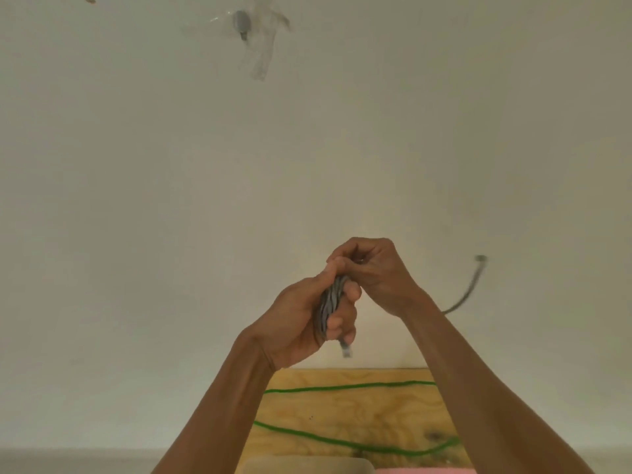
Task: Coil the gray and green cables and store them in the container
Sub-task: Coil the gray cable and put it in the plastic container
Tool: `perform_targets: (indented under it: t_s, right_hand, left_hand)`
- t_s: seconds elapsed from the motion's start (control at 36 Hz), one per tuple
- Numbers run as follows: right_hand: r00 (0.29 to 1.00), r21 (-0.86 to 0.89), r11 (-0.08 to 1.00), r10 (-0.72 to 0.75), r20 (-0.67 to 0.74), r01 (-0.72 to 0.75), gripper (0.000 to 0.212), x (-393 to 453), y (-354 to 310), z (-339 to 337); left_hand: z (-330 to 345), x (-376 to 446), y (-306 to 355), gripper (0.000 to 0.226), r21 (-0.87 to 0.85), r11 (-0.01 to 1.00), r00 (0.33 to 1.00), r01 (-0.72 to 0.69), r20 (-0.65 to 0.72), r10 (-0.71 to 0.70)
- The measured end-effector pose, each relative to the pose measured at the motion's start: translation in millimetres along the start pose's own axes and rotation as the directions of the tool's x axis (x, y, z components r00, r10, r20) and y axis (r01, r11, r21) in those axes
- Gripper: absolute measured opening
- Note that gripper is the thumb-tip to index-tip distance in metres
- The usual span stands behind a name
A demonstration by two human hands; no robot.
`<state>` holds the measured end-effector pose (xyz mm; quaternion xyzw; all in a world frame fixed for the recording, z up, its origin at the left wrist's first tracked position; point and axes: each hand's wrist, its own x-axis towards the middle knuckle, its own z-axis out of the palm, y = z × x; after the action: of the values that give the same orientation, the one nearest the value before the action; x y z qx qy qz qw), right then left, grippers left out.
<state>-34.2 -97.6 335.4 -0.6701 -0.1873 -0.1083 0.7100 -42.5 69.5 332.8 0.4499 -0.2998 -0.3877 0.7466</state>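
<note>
Both hands are raised in front of a pale wall. My left hand [301, 319] grips a bundle of gray cable [330, 302] coils, with a plug end poking out below its fingers. My right hand [372, 271] sits just above, fingers curled around the top of the same gray cable. A loose gray tail with a plug [468, 289] swings blurred to the right behind my right forearm. The green cable [342, 439] lies uncoiled in long loops on the wooden table [359, 412] below.
A pale rounded container rim [304, 465] shows at the bottom edge, with a pink object [424, 471] beside it. A gray fitting under clear tape [246, 25] is stuck high on the wall.
</note>
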Motion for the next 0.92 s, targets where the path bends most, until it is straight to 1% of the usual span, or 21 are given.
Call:
perform_targets:
  t_s: [0.08, 0.14, 0.19, 0.22, 0.28, 0.31, 0.36, 0.39, 0.44, 0.47, 0.53, 0.58, 0.61, 0.64, 0.67, 0.72, 0.75, 0.81, 0.86, 0.89, 0.92]
  right_hand:
    - [0.997, 0.098, 0.994, 0.063, -0.045, -0.058, 0.028, -4.6, 13.8, 6.0]
    - [0.993, 0.079, 0.992, 0.1, -0.068, -0.094, 0.031, -9.7, 20.7, 9.4]
    - [0.992, 0.038, 0.994, 0.11, -0.066, -0.107, 0.019, -16.3, 27.7, 14.4]
    - [0.99, 0.01, 0.993, 0.122, -0.066, -0.122, 0.023, -19.9, 31.1, 17.8]
    - [0.988, -0.101, 0.984, 0.145, -0.05, -0.149, 0.038, -28.8, 38.1, 27.2]
    - [0.987, -0.149, 0.975, 0.159, -0.036, -0.163, 0.038, -33.5, 40.4, 33.1]
    - [0.983, -0.151, 0.971, 0.185, -0.008, -0.184, 0.025, -42.0, 45.1, 43.2]
    - [0.98, -0.139, 0.971, 0.199, 0.0, -0.197, 0.021, -45.7, 45.6, 46.1]
    - [0.98, -0.18, 0.964, 0.2, 0.016, -0.194, 0.026, -51.4, 45.4, 47.2]
    - [0.982, -0.232, 0.957, 0.187, 0.033, -0.174, 0.027, -54.1, 44.2, 46.3]
    - [0.984, -0.352, 0.928, 0.159, 0.081, -0.121, 0.026, -57.3, 35.5, 42.8]
    - [0.984, -0.443, 0.893, 0.141, 0.113, -0.077, 0.022, -55.5, 23.0, 36.7]
    - [0.984, -0.496, 0.868, 0.121, 0.13, -0.041, 0.019, -52.9, 16.0, 32.7]
    - [0.985, -0.543, 0.84, 0.095, 0.146, 0.0, 0.016, -48.9, 8.9, 28.7]
    - [0.985, -0.585, 0.811, 0.071, 0.158, 0.035, 0.013, -43.8, 1.5, 24.9]
    - [0.983, -0.632, 0.768, 0.019, 0.18, 0.101, 0.011, -31.9, -12.6, 18.0]
    - [0.983, -0.638, 0.761, -0.004, 0.181, 0.121, 0.01, -25.5, -17.6, 14.8]
    - [0.988, -0.593, 0.797, -0.027, 0.152, 0.113, 0.009, -13.6, -22.4, 7.6]
    - [0.994, -0.497, 0.865, -0.023, 0.111, 0.075, 0.01, -4.1, -22.1, 0.3]
    - [0.996, -0.437, 0.898, -0.017, 0.085, 0.053, 0.011, -1.1, -19.7, -1.8]
    - [0.998, -0.371, 0.928, -0.015, 0.053, 0.034, 0.011, 0.4, -14.5, -3.5]
  left_hand:
    - [0.0, 1.2, 2.7, 0.038, -0.034, 0.996, 0.996, -0.084, -0.009, 0.083]
    - [-2.2, 1.9, 4.7, 0.034, -0.023, 0.99, 0.99, -0.139, -0.033, 0.138]
    - [-2.9, 3.1, 8.6, 0.032, -0.01, 0.978, 0.976, -0.206, -0.077, 0.205]
    - [-2.6, 4.1, 11.5, 0.031, -0.03, 0.97, 0.966, -0.24, -0.101, 0.236]
    - [-2.1, 6.9, 19.1, 0.03, -0.073, 0.947, 0.939, -0.311, -0.174, 0.295]
    - [-2.8, 8.6, 23.2, 0.029, -0.065, 0.936, 0.919, -0.346, -0.225, 0.324]
    - [-8.5, 11.5, 30.5, 0.027, 0.015, 0.923, 0.868, -0.385, -0.333, 0.367]
    - [-12.9, 12.0, 33.2, 0.025, 0.095, 0.921, 0.843, -0.379, -0.376, 0.386]
    - [-24.0, 10.1, 36.6, 0.025, 0.354, 0.887, 0.8, -0.296, -0.416, 0.433]
    - [-29.6, 7.4, 37.0, 0.026, 0.497, 0.839, 0.784, -0.222, -0.42, 0.457]
    - [-40.7, 1.4, 36.1, 0.029, 0.713, 0.698, 0.771, -0.066, -0.407, 0.489]
    - [-50.3, -3.0, 32.7, 0.031, 0.846, 0.527, 0.793, 0.077, -0.373, 0.482]
    - [-52.5, -4.6, 30.0, 0.03, 0.878, 0.46, 0.812, 0.135, -0.364, 0.456]
    - [-53.3, -6.1, 26.3, 0.03, 0.886, 0.429, 0.832, 0.175, -0.367, 0.417]
    - [-52.7, -7.7, 21.5, 0.032, 0.878, 0.435, 0.852, 0.201, -0.376, 0.364]
    - [-47.4, -11.4, 11.0, 0.041, 0.824, 0.516, 0.892, 0.233, -0.392, 0.224]
    - [-43.4, -13.3, 5.2, 0.046, 0.77, 0.592, 0.907, 0.238, -0.394, 0.148]
    - [-32.9, -15.9, -4.8, 0.056, 0.577, 0.792, 0.931, 0.201, -0.364, 0.029]
    - [-21.6, -15.3, -11.5, 0.064, 0.323, 0.941, 0.95, 0.098, -0.311, 0.008]
    - [-15.6, -14.1, -12.8, 0.065, 0.202, 0.979, 0.956, 0.037, -0.294, 0.025]
    - [-9.7, -12.4, -12.3, 0.065, 0.109, 0.994, 0.958, -0.015, -0.283, 0.045]
